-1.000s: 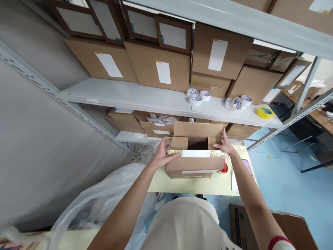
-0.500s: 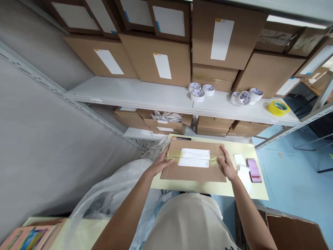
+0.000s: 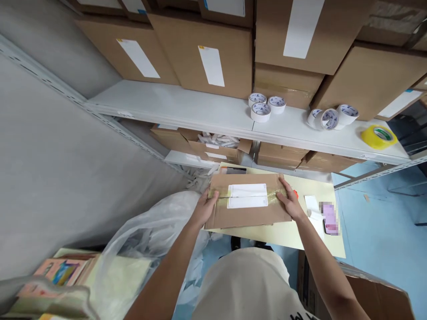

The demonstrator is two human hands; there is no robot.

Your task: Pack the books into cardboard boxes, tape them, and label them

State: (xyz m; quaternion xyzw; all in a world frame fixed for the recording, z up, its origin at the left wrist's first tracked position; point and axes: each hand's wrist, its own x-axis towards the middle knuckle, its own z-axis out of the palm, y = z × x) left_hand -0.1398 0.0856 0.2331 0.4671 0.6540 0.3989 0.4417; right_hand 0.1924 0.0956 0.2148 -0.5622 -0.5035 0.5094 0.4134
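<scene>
A brown cardboard box with its flaps closed lies on a pale yellow table. Two white labels and a strip of old clear tape run across its top. My left hand grips the box's left edge, thumb on top. My right hand presses on the right edge, fingers curled over the side. A small red object peeks out just beyond my right hand.
A phone and white paper slips lie on the table's right. A shelf ahead holds white tape rolls, a yellow tape roll and stacked boxes. A big clear plastic bag sits at left, an open carton at lower right.
The box's flaps, open a second ago, have been folded shut. Both hands moved from the flaps to the box's side edges. The view tilted down and left.
</scene>
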